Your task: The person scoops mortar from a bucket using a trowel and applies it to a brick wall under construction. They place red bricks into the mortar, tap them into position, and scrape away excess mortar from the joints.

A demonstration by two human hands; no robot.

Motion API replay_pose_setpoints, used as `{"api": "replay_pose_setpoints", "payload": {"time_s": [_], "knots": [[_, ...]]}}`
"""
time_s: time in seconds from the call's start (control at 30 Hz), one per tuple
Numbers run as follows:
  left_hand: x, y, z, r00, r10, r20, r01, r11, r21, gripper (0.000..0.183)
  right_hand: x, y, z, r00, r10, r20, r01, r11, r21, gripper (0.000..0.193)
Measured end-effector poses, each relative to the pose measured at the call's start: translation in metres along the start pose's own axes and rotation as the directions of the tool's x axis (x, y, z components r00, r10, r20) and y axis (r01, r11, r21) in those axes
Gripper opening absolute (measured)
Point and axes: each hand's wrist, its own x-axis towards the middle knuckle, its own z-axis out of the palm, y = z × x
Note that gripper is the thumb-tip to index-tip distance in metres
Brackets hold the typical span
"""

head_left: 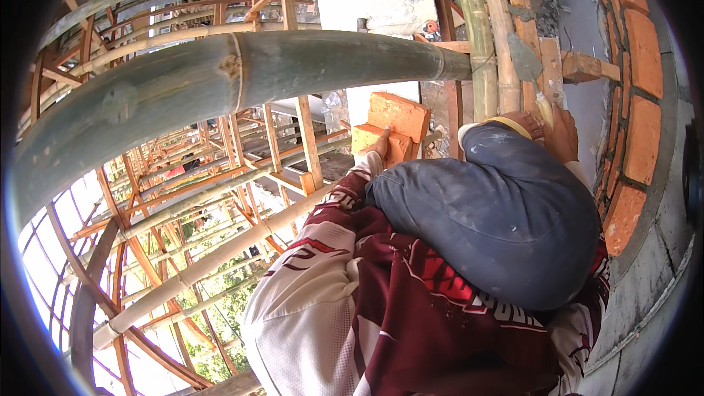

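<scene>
At the middle, beside my bent knee, my left hand grips a stack of orange bricks. The upper brick lies tilted against the lower brick; the fingers underneath are hidden. To the right, my right hand is closed round the pale handle of a trowel. Its grey, mortar-smeared blade points away from me, over the bamboo poles and planks. My foot, with a yellow sandal strap, rests just left of that hand.
A thick green bamboo pole crosses in front of me. A brick wall with mortar joints rises on the right. Bamboo and timber scaffolding drops away at the left. Beyond the bricks lies a pale board. A short timber juts out near the wall.
</scene>
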Motion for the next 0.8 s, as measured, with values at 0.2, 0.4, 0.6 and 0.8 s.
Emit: {"api": "replay_pose_setpoints", "payload": {"time_s": [0.2,0.4,0.6,0.8], "knots": [[-0.024,0.008,-0.008,0.986,0.082,-0.144,-0.096,0.991,-0.092,0.107,0.002,-0.012,-0.011,0.999,0.040,0.007,-0.040,0.999,0.018,0.064],[-0.090,0.031,-0.018,0.967,0.035,-0.251,-0.126,0.926,-0.356,0.081,-0.001,0.033,0.003,0.999,0.022,-0.031,-0.023,0.999,-0.048,0.059],[-0.144,0.038,-0.065,0.864,0.502,-0.031,-0.503,0.864,-0.035,0.087,-0.006,0.079,0.002,0.999,0.025,-0.048,-0.026,0.999,-0.024,0.063],[-0.152,0.058,-0.060,0.577,0.725,0.376,-0.702,0.204,0.683,0.124,-0.029,0.108,0.017,0.997,0.045,-0.066,-0.034,0.987,0.159,0.069]]}}
